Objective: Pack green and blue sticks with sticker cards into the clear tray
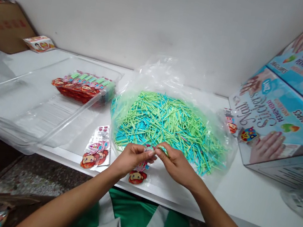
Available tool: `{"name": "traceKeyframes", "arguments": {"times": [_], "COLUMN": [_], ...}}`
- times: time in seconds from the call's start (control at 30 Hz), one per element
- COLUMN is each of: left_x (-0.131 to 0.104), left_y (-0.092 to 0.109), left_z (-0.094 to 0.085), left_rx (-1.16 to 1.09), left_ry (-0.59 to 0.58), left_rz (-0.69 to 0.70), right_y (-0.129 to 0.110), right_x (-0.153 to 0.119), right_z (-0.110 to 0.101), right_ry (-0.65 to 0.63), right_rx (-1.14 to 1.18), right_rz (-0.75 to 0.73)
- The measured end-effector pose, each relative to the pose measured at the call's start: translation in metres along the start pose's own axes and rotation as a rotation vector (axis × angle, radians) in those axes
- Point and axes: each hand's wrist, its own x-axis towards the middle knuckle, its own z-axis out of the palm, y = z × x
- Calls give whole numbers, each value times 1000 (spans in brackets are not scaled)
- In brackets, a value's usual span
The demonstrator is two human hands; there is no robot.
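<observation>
My left hand (pixel 133 158) is closed, pinching the top of a small printed packet (pixel 138 177) with a red-haired cartoon character, which hangs below the fingers. Fingertips of my right hand (pixel 176 164) meet those of the left at the packet's top. Inside the right hand's curled fingers shows a bit of green-and-white sticks (pixel 163 149); how many is hidden. Just behind both hands, a clear plastic bag (pixel 228 152) lies spread with a large heap of thin green and blue sticks (pixel 167 122). Left of my hands lie several flat packets (pixel 97 149) at the table's front edge.
A clear plastic tub (pixel 38 138) on the left holds a row of filled packets (pixel 84 88). Blue nail-sticker boxes (pixel 282 117) stand at the right, with another packet (pixel 230 121) beside them. A cardboard box (pixel 5 27) and a small carton (pixel 40 43) sit back left.
</observation>
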Motion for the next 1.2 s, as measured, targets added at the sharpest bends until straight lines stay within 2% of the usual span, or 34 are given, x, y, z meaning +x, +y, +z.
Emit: {"name": "traceKeyframes", "arguments": {"times": [0.07,0.27,0.43,0.6,0.8,0.97,1.03,1.2], "left_x": [1,1,-5,-7,-7,-8,-7,-6], "left_y": [0,1,1,2,3,3,1,-3], "left_z": [0,0,2,2,2,5,5,4], "left_rx": [43,193,501,658,680,587,533,523], "left_ry": [38,113,131,138,120,19,0,118], "left_rz": [17,113,288,336,377,340,319,283], "right_y": [-3,-8,-12,-15,-20,-18,-16,-18], "right_x": [-1,-1,4,8,7,8,8,6], "right_z": [-9,-32,-35,-34,-35,-28,-27,-34], "right_ry": [-31,-141,-295,-396,-307,-168,-161,-229], "right_rx": [-31,-233,-282,-327,-223,-119,-85,-165], "right_rz": [-3,166,128,165,130,84,79,132]}}
